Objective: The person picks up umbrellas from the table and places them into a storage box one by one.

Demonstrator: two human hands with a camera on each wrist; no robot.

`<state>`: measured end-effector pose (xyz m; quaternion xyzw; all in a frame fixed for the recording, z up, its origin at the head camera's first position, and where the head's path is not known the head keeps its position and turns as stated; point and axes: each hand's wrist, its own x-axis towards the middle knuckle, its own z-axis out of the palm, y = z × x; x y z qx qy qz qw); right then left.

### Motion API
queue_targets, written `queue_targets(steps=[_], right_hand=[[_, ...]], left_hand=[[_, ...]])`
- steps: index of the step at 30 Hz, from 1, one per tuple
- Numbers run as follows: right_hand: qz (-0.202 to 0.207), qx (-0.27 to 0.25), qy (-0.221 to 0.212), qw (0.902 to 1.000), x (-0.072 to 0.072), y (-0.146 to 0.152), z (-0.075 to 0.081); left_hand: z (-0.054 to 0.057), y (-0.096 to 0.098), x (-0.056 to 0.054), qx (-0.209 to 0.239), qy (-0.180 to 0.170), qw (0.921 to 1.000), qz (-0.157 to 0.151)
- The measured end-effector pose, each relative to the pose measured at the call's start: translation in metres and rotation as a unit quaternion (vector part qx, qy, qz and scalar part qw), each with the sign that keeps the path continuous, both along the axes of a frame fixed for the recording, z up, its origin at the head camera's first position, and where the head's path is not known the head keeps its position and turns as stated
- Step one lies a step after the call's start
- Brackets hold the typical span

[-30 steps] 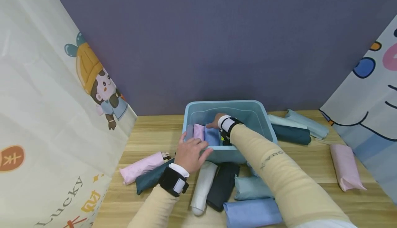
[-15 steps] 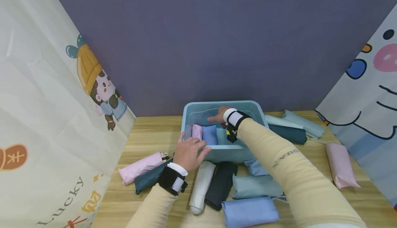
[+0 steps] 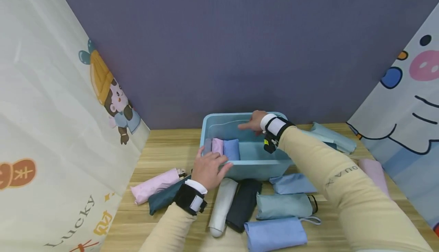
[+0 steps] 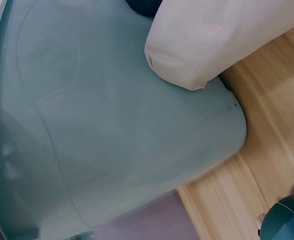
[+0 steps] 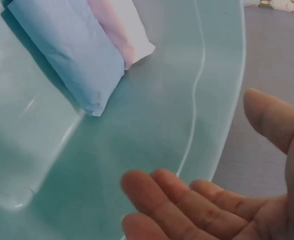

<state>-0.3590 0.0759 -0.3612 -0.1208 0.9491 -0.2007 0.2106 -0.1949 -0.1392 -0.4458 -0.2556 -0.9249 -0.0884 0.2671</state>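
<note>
A light-blue plastic bin [image 3: 260, 163] stands against the back wall. In its left part lie folded umbrellas side by side: a greyish one [image 3: 207, 145], a pink one [image 3: 217, 146] and a blue one [image 3: 231, 150]. The person's left hand [image 3: 210, 170] rests at the bin's front left rim, fingers spread. Over the right part of the bin is the right hand [image 3: 254, 122], holding nothing. The right wrist view shows its fingers [image 5: 201, 205] extended, apart from the blue umbrella.
In front of the bin lie folded umbrellas: white [image 3: 223, 206], black [image 3: 244, 204], grey-green [image 3: 284, 205] and blue [image 3: 276, 235]. A pink one [image 3: 156, 184] and a dark teal one [image 3: 168, 195] lie left. Pale umbrellas [image 3: 334, 137] and a pink one [image 3: 374, 174] lie right.
The right hand has come away from the blue umbrella in the bin and moved right. The left hand has stayed at the front rim.
</note>
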Motion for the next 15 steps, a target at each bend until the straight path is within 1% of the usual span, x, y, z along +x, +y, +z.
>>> queue_targets(steps=[2, 5, 9, 12, 15], right_hand=[[-0.002, -0.008, 0.008, 0.9999, 0.006, 0.005, 0.006], [0.002, -0.026, 0.034, 0.9991, 0.019, 0.015, 0.017], [0.008, -0.041, 0.083, 0.9957, 0.030, 0.031, 0.028], [-0.004, -0.052, 0.107, 0.9929, 0.036, 0.043, 0.035], [-0.022, -0.057, 0.131, 0.9895, 0.042, 0.056, 0.041]], left_hand=[[-0.001, -0.001, 0.002, 0.001, 0.005, 1.0000, -0.004], [-0.001, -0.002, 0.004, 0.002, 0.006, 0.9999, -0.008], [-0.004, -0.005, 0.006, 0.003, 0.012, 0.9998, -0.016], [-0.005, -0.008, 0.008, 0.006, 0.018, 0.9996, -0.020], [-0.006, -0.012, 0.010, 0.006, 0.017, 0.9996, -0.022]])
